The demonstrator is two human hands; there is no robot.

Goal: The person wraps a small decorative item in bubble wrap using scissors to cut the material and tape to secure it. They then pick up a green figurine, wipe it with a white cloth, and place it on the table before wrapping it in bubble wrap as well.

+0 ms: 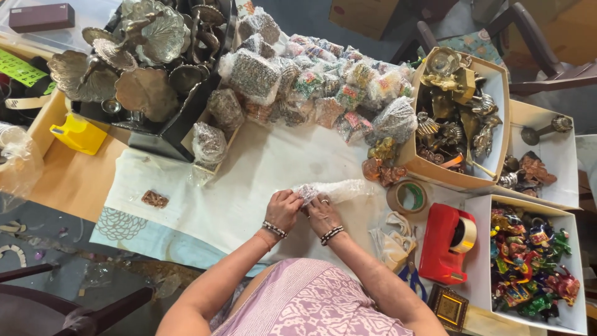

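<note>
- Both hands meet at the middle of the table: left hand [283,208] and right hand [322,214] sit side by side, fingers curled down, each wrist wearing a beaded bracelet.
- Head view: both hands are closed on one end of a bubble-wrap bundle [333,190]; the rest of the bundle runs away from the hands toward the right, lying on the white cloth [249,180]. What is inside the wrap cannot be made out.
- Just right of the bundle: a roll of tape [408,196], lying flat on the cloth.
- Nearer the person, right of the right forearm: a red tape dispenser [444,242] with a roll mounted on it.
- Between the right forearm and the dispenser: a crumpled pale plastic scrap [390,239].
- Far side of the cloth: a heap of wrapped packets [311,81], many with coloured contents showing through.
- Upper left: metal leaf-shaped ornaments [134,56] standing in a dark tray.
- Right side: an open box of brass figures [457,118]; below it, a white box of coloured figurines [528,261].
- Left on the cloth, well apart from the hands: a small brown piece [154,199].
- Left table edge: a yellow plastic item [78,134].
</note>
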